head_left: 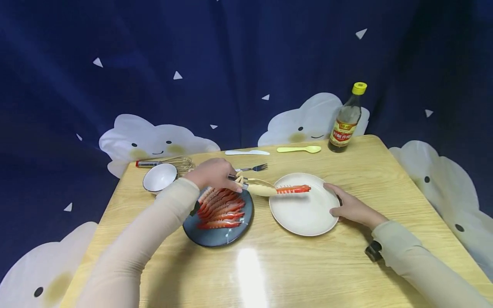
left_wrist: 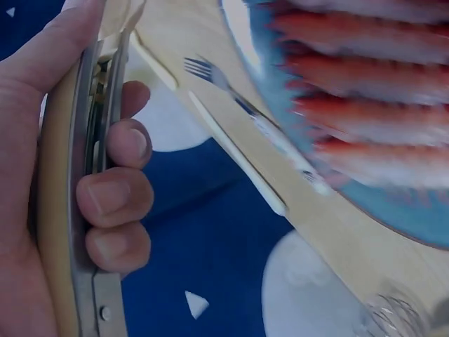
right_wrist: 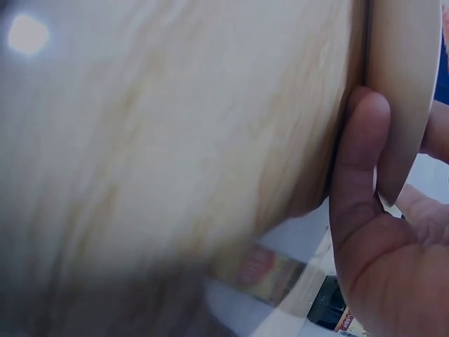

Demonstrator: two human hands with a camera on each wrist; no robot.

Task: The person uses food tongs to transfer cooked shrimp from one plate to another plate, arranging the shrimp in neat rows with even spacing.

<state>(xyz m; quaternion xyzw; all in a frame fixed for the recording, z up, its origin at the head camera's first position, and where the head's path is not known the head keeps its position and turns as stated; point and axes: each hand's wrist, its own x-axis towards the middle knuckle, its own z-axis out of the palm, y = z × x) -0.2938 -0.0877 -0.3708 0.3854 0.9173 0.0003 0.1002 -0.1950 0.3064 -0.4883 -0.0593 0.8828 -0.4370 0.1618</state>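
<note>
My left hand [head_left: 214, 173] grips a pair of metal tongs [left_wrist: 66, 189] with cream tips, fingers curled round the handles. A single red-and-white shrimp [head_left: 294, 189] juts from the tips, over the left half of a white plate [head_left: 304, 220]. Below my left forearm, a dark blue plate [head_left: 219, 241] bears several more shrimps [head_left: 221, 209] laid side by side, partly hidden by the arm. On the right, my right hand [head_left: 352, 206] holds the white plate's rim; its thumb [right_wrist: 361, 147] lies against the outer wall.
A white bowl [head_left: 159, 177] and a whisk [head_left: 177, 162] stand at the back left. Along the back lie a fork [head_left: 254, 167], a white knife [head_left: 246, 152] and a yellow spoon [head_left: 302, 149]. A yellow-capped sauce bottle [head_left: 343, 124] stands at the back right, before a blue curtain [head_left: 239, 64].
</note>
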